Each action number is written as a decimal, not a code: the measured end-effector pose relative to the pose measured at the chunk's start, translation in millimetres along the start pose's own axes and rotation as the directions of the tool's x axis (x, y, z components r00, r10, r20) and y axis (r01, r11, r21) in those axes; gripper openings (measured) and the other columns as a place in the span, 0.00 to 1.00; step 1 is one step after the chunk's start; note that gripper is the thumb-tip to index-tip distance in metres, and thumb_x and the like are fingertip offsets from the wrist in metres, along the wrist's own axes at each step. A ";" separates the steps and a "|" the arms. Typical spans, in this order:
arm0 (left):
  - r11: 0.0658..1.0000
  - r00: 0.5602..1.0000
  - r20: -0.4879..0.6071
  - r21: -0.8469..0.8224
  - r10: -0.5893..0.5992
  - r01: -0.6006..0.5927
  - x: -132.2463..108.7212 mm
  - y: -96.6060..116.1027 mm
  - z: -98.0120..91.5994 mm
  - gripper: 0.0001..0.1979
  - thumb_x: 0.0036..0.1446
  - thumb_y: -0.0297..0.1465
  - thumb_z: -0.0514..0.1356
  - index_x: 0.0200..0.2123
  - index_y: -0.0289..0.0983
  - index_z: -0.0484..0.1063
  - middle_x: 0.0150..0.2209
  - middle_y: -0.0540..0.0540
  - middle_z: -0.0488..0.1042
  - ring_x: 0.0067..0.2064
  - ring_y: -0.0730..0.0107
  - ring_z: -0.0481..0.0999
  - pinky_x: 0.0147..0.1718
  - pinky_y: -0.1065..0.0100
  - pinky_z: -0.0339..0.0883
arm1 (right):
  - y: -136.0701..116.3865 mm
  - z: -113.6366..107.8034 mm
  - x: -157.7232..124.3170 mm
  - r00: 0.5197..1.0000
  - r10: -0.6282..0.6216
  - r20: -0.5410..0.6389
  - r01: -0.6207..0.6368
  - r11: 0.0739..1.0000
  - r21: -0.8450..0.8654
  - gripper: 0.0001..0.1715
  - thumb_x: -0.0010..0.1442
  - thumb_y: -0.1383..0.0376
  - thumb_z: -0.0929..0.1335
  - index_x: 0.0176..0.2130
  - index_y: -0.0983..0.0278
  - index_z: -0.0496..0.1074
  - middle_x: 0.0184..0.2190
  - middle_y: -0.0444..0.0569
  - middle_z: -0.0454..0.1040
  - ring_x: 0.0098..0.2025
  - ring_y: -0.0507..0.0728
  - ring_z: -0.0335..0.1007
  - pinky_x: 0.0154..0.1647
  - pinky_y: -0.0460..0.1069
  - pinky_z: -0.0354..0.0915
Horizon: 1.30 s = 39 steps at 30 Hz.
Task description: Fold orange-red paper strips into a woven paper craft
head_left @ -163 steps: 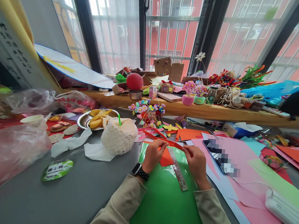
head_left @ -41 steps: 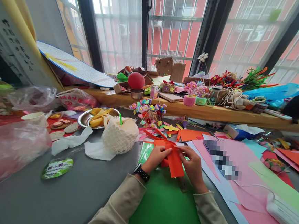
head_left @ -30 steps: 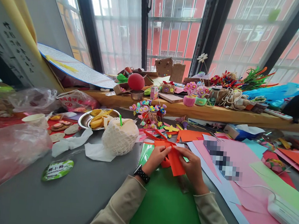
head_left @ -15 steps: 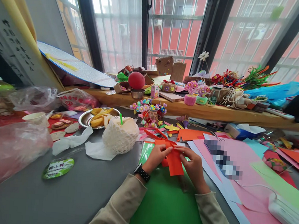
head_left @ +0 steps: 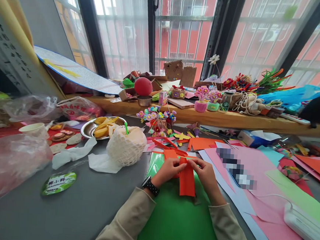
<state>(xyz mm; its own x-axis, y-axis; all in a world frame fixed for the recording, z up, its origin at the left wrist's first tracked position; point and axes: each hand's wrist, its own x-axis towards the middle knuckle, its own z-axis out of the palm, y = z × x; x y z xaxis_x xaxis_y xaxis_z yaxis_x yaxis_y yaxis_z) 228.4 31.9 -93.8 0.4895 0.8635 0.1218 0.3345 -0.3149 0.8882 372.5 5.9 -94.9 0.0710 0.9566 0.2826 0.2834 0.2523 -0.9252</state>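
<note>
A grey tabletop (head_left: 86,214) spreads widest. On it lies a glossy green rectangular sheet (head_left: 179,228), running from the near edge of view up to beneath both hands. Beyond the green sheet, a long light-brown wooden ledge (head_left: 116,105) carries a crowd of small craft pieces. Right of the green sheet are overlapping flat pink paper sheets (head_left: 275,232), with a dark, flat phone (head_left: 235,168) on top, its screen blurred out. Left of the green sheet's far end stands a pale round fruit in white foam netting (head_left: 126,147), a green straw in its top; farther left, just behind the fruit, is a round, shiny metal bowl (head_left: 85,129) of yellow bananas (head_left: 101,131). Just past the far end of the green sheet is a bunch of multicoloured fuzzy flowers (head_left: 160,120).

Over the far half of the green sheet, the left hand (head_left: 168,170) and right hand (head_left: 205,175) meet at a creased orange-red paper strip (head_left: 187,183). The left thumb and forefinger pinch its upper left edge; the right fingertips close on its upper right corner. Its lower end points toward the person above the green sheet; whether they touch, I cannot tell. A black dotted-strap watch (head_left: 150,186) circles the left wrist.
</note>
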 end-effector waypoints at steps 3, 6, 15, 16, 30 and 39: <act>1.000 1.000 0.002 0.006 0.009 -0.009 0.2 -0.7 0.7 0.18 0.47 0.41 0.50 0.22 0.30 0.66 0.19 0.50 0.62 0.23 0.77 0.58 0.20 0.75 0.51 | 0.7 0.6 -0.6 1.000 -0.005 -0.001 0.005 1.000 -0.004 0.15 0.46 0.58 0.64 0.27 0.67 0.72 0.27 0.49 0.73 0.31 0.55 0.67 0.32 0.47 0.61; 1.000 1.000 0.001 0.011 0.014 -0.014 0.2 -0.5 0.8 0.18 0.46 0.41 0.50 0.21 0.30 0.65 0.18 0.51 0.60 0.22 0.78 0.57 0.19 0.76 0.51 | 0.6 1.3 -1.5 1.000 -0.002 -0.012 0.002 1.000 -0.006 0.15 0.47 0.58 0.64 0.27 0.67 0.71 0.27 0.50 0.73 0.31 0.56 0.67 0.31 0.46 0.61; 1.000 0.999 0.026 0.000 0.027 -0.027 -0.1 -0.6 0.9 0.18 0.46 0.42 0.50 0.19 0.31 0.62 0.17 0.52 0.57 0.21 0.79 0.54 0.18 0.76 0.48 | -3.1 2.1 -2.5 1.000 -0.004 0.006 0.004 1.000 -0.012 0.15 0.47 0.58 0.63 0.26 0.67 0.70 0.27 0.49 0.72 0.31 0.55 0.66 0.30 0.45 0.61; 0.999 0.999 0.033 -0.008 0.035 -0.035 -0.2 -0.6 1.1 0.18 0.46 0.41 0.50 0.18 0.31 0.61 0.17 0.53 0.56 0.21 0.79 0.54 0.18 0.76 0.48 | -3.1 2.3 -2.6 1.000 -0.006 0.008 0.006 1.000 -0.010 0.15 0.47 0.58 0.63 0.26 0.67 0.70 0.27 0.49 0.72 0.31 0.55 0.66 0.30 0.45 0.61; 0.999 0.997 0.068 -0.028 0.034 -0.032 -0.8 0.1 0.9 0.18 0.47 0.42 0.49 0.21 0.31 0.63 0.19 0.52 0.58 0.22 0.79 0.55 0.19 0.76 0.49 | -1.6 4.9 -3.5 1.000 -0.015 -0.019 0.015 0.999 0.033 0.15 0.48 0.58 0.62 0.25 0.67 0.69 0.25 0.47 0.70 0.29 0.54 0.64 0.29 0.45 0.60; 0.998 0.994 0.103 -0.065 0.025 -0.019 -2.4 2.8 -0.5 0.18 0.46 0.42 0.50 0.23 0.31 0.64 0.20 0.52 0.59 0.23 0.79 0.57 0.19 0.76 0.49 | -0.5 0.0 -0.8 0.999 -0.039 0.018 0.039 0.999 0.011 0.15 0.50 0.57 0.61 0.26 0.67 0.67 0.26 0.48 0.69 0.30 0.54 0.64 0.28 0.45 0.60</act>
<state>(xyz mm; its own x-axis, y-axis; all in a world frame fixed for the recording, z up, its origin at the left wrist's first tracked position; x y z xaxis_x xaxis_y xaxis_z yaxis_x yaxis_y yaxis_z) 227.7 29.1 -91.4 0.5778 0.8102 0.0982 0.2718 -0.3045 0.9129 372.3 5.0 -94.7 0.0431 0.9484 0.3140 0.2755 0.2908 -0.9163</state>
